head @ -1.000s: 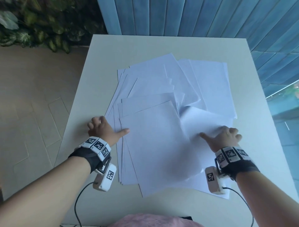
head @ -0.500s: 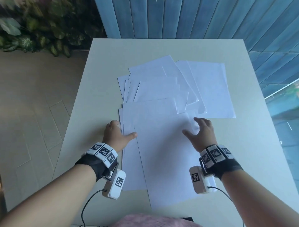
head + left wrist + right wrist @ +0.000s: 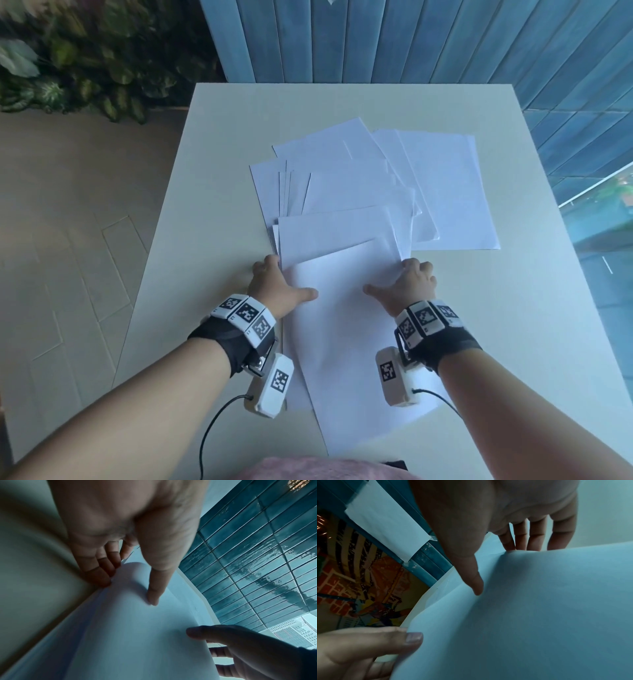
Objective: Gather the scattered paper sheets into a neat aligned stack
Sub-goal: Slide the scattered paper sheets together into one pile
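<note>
Partial progress: the nearest paper sheets (image 3: pixel 342 325) lie roughly bunched at the table's (image 3: pixel 513 325) near edge, skewed. The left hand (image 3: pixel 274 291) and right hand (image 3: pixel 407 287) pinch that bunch's side edges, thumbs on top. Farther sheets (image 3: pixel 442 192) remain fanned and ungathered, so alignment is judged outstanding.

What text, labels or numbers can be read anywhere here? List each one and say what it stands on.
No readable words or numbers.
Paper sheets: blank.
Wrist bands: only black-and-white square code markers, no letters.
Wrist cameras: the same kind of marker.
Colourful picture behind the table: too blurred to tell.
</note>
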